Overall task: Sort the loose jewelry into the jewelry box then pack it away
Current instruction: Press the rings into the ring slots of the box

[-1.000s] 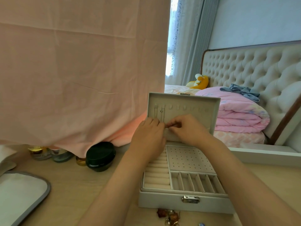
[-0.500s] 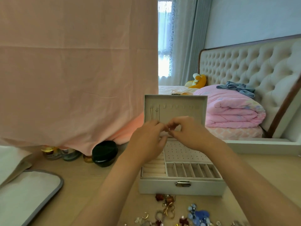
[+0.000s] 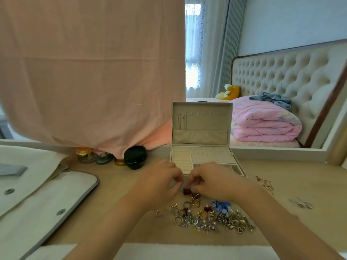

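Note:
An open grey jewelry box [image 3: 201,156] stands on the desk with its lid up; a couple of thin pieces [image 3: 181,120] hang inside the lid at the left. Loose jewelry [image 3: 208,216] lies heaped in front of the box: rings, earrings and blue beaded pieces. My left hand [image 3: 159,182] and my right hand [image 3: 216,182] meet low at the box's front edge, fingers curled toward each other. A dark red piece [image 3: 186,191] lies right under their fingertips. Blur hides whether either hand pinches it.
A gold chain [image 3: 265,183] and a small silver piece [image 3: 301,203] lie on the desk at the right. A black jar [image 3: 135,156] and small bottles [image 3: 88,154] stand at the back left under a hanging pink cloth [image 3: 90,72]. A white padded mat [image 3: 37,201] covers the left.
Both hands have dropped from the box's lid down to the desk in front of the box. The view has tilted down, bringing the jewelry pile into sight.

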A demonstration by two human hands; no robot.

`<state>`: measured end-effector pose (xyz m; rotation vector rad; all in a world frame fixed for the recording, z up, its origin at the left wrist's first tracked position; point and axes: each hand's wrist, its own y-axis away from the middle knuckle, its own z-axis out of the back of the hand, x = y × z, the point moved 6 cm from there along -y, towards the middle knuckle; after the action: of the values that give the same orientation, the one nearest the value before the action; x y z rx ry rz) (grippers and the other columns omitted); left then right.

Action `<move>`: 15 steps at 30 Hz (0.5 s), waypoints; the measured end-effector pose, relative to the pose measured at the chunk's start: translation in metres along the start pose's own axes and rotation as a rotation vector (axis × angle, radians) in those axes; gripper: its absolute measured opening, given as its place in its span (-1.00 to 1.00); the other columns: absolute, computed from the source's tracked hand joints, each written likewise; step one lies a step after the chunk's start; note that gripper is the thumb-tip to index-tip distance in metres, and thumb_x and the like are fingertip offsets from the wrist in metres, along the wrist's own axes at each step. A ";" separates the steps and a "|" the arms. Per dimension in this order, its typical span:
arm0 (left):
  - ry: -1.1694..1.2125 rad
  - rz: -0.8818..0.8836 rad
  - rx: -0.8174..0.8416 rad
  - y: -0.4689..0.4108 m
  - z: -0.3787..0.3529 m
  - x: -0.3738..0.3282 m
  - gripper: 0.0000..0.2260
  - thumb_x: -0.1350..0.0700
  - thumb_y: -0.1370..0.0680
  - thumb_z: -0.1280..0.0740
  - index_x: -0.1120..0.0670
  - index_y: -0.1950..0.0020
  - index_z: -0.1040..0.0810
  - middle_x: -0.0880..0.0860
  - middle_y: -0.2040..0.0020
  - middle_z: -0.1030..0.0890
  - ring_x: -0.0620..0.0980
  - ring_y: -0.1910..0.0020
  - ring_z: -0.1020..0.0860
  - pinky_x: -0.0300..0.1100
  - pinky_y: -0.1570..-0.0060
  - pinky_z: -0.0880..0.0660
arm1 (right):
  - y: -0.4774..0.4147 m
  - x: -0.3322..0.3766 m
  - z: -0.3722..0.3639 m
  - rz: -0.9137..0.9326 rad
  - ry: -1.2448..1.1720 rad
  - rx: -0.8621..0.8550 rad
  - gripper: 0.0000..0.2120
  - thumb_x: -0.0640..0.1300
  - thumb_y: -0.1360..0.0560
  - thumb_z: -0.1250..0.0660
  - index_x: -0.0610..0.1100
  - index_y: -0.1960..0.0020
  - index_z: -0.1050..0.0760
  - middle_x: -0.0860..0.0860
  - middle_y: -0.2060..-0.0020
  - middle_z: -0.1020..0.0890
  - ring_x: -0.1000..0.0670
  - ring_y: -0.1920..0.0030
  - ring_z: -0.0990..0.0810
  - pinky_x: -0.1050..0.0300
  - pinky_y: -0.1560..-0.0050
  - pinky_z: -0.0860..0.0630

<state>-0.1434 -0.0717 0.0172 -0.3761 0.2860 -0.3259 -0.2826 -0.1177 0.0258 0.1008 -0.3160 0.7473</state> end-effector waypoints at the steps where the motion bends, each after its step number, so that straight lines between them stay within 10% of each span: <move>1: 0.020 0.010 0.005 0.005 -0.003 -0.001 -0.93 -0.03 -0.57 -0.32 -0.13 -0.01 -0.59 -0.20 0.07 -0.53 -0.22 0.02 -0.43 -0.20 0.01 -0.47 | 0.004 0.002 -0.003 -0.007 0.049 0.010 -0.83 0.02 -0.54 -0.39 0.20 -0.10 -0.62 0.22 0.07 -0.61 0.17 0.06 -0.58 0.15 -0.01 -0.58; 15: 0.176 0.156 0.036 0.023 -0.044 0.001 -0.73 -0.25 -0.51 -0.36 -0.17 -0.13 -0.58 -0.27 0.06 -0.56 -0.27 0.01 -0.47 -0.26 0.02 -0.48 | 0.010 -0.002 -0.025 0.060 0.378 -0.112 -0.87 0.01 -0.51 -0.31 0.08 0.01 -0.61 0.13 0.18 -0.63 0.07 0.15 -0.51 0.18 0.16 -0.40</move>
<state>-0.1510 -0.0655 -0.0319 -0.2882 0.4786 -0.2104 -0.2851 -0.1068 0.0010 -0.1558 0.0005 0.7897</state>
